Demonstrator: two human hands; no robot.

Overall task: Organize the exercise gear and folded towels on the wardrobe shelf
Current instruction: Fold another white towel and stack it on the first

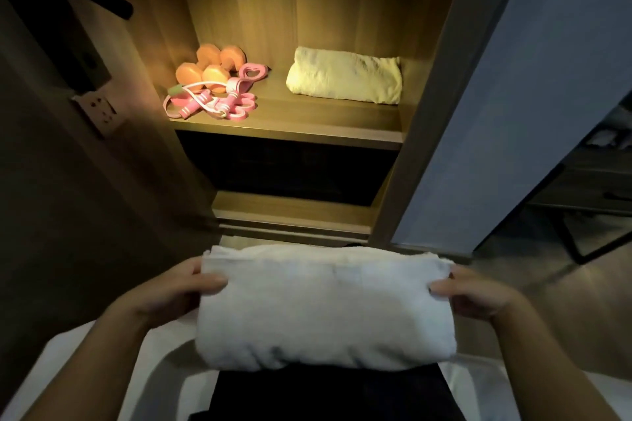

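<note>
A person is holding a folded white towel (325, 308) near the camera, low in the view and in front of the open wardrobe, well apart from the shelf (307, 123). The left hand (181, 287) is gripping the towel's left end and the right hand (478, 294) is gripping its right end. On each side the thumb is lying on top of the cloth, while the other fingers (196, 265) are curling round the edge and mostly hiding behind the towel.

On the lit wooden shelf farther back, a folded cream towel (345, 79) is lying on the right side, close to the right wall. On the left side, two orange dumbbells (208, 68) are sitting side by side against the back corner. Just in front of them a pink jump rope (212, 101) is lying in a loose tangle, touching the nearer dumbbell, and a pink heart-shaped ring (252, 72) is resting beside the dumbbells toward the middle of the shelf. Bare wood is showing between the exercise gear and the cream towel.

Below the shelf a dark drawer front (290, 171) is sitting in shadow. A wall socket (99, 109) is showing on the left wall.
</note>
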